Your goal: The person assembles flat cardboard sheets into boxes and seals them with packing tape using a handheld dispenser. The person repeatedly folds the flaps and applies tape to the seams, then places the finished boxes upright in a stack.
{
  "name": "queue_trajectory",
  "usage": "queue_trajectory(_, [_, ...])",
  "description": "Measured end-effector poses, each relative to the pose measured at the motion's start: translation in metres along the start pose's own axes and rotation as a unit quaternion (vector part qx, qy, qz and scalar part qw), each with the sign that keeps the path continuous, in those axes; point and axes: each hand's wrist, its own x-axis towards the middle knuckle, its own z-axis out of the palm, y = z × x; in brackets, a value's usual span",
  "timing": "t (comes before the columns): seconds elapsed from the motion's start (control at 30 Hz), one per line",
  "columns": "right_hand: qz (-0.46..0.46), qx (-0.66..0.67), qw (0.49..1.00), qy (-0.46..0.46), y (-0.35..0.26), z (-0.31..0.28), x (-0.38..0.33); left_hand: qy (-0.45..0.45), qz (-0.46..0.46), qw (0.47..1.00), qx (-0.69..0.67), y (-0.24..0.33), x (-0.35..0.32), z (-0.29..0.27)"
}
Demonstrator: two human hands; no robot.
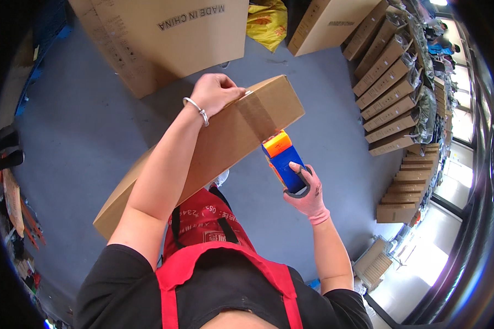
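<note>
A long flat cardboard box [217, 145] slants across in front of me, its far end up and to the right. My left hand [217, 93], bare with a silver bracelet, has its fingers bent and closed at the box's upper edge, by a small white bit. Beside those fingertips a strip of brown tape [255, 116] crosses the box near its end. My right hand [308, 196], in a pink and grey glove, is wrapped round a blue and orange tape dispenser [285, 164]. The dispenser's orange head is at the box's lower edge, where the tape strip ends.
A large carton [170, 38] stands ahead, with a yellow plastic bag [267, 23] beside it. Another carton [332, 24] leans at the upper right. Several cartons [389, 104] line the right side, near windows. Grey floor [335, 137] surrounds me.
</note>
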Motion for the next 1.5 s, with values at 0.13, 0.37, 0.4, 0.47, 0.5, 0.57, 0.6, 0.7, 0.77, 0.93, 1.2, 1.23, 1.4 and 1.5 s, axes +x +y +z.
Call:
queue_trajectory(0.13, [-0.009,-0.028,0.999,-0.019,0.01,-0.002,-0.007,-0.124,-0.126,0.977,0.116,-0.032,0.01,0.008])
queue_trajectory(0.37, [-0.007,-0.008,1.0,0.004,0.006,0.004,-0.013,-0.141,-0.212,0.922,0.293,-0.045,0.039,0.024])
queue_trajectory(0.4, [-0.003,-0.006,1.0,0.004,0.005,0.002,-0.015,-0.09,-0.19,0.898,0.385,-0.029,0.031,0.018])
queue_trajectory(0.47, [0.004,0.001,1.0,0.008,0.003,0.0,-0.009,-0.006,-0.007,0.959,0.284,-0.065,0.04,0.013])
queue_trajectory(0.5, [-0.021,-0.001,1.0,0.013,0.005,0.003,-0.005,-0.007,0.115,0.983,0.146,-0.067,0.032,0.007])
queue_trajectory(0.57, [-0.049,-0.007,0.999,0.02,0.019,0.008,-0.005,-0.009,0.185,0.908,0.377,0.007,-0.064,0.019])
queue_trajectory(0.6, [-0.022,0.011,1.0,0.012,0.018,0.007,-0.009,0.002,0.222,0.849,0.48,0.044,-0.113,0.027])
queue_trajectory(0.7, [-0.006,0.05,0.999,-0.004,0.003,0.0,-0.016,0.041,0.197,0.785,0.586,0.007,-0.135,0.055])
queue_trajectory(0.77, [-0.038,0.064,0.997,0.016,0.001,-0.003,-0.026,0.07,0.207,0.787,0.578,0.004,-0.136,0.057])
queue_trajectory(0.93, [0.01,0.037,0.999,0.002,0.026,-0.015,-0.087,0.07,0.201,0.782,0.585,0.004,-0.132,0.043])
queue_trajectory(1.2, [0.078,-0.129,0.987,-0.053,-0.003,0.024,0.012,0.043,0.244,0.783,0.571,-0.002,-0.156,0.067])
queue_trajectory(1.23, [0.123,-0.141,0.974,-0.127,-0.03,0.022,0.048,0.056,0.239,0.787,0.566,-0.007,-0.159,0.068])
queue_trajectory(1.4, [0.203,-0.151,0.959,-0.126,-0.028,0.055,0.081,0.073,0.243,0.801,0.542,-0.003,-0.148,0.058])
queue_trajectory(1.5, [0.127,-0.058,0.975,-0.17,0.005,0.024,0.072,0.074,0.257,0.803,0.532,-0.002,-0.14,0.05])
